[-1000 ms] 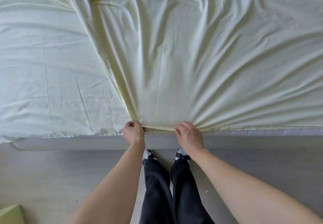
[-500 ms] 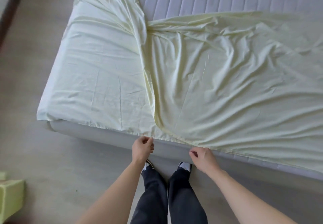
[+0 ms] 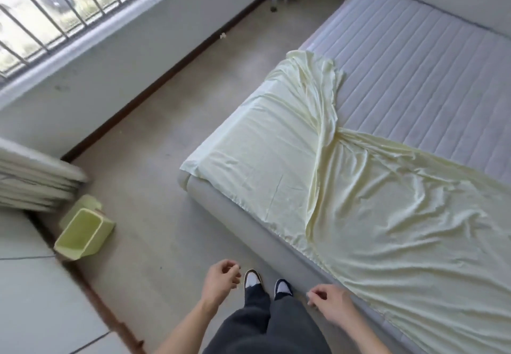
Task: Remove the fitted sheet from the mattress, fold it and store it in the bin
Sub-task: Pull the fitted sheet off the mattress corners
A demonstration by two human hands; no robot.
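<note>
The pale yellow fitted sheet (image 3: 387,215) lies loose and folded over itself on the near part of the grey quilted mattress (image 3: 414,63), whose far part is bare. My left hand (image 3: 221,279) hangs over the floor with fingers loosely curled, holding nothing. My right hand (image 3: 329,302) hovers beside the bed's near edge, fingers loosely curled and empty, just short of the sheet's hem. A light green bin (image 3: 83,232) stands open on the floor to the left.
The grey bed base (image 3: 235,215) runs diagonally in front of me. A barred window (image 3: 69,2) and wall with a dark skirting board are at the back left. A white cabinet or unit (image 3: 27,284) stands at the left, with grey floor (image 3: 154,160) between.
Both hands have let go of the sheet's hem and drawn back from the bed. The view has swung left and up, bringing the floor, bin and window into sight.
</note>
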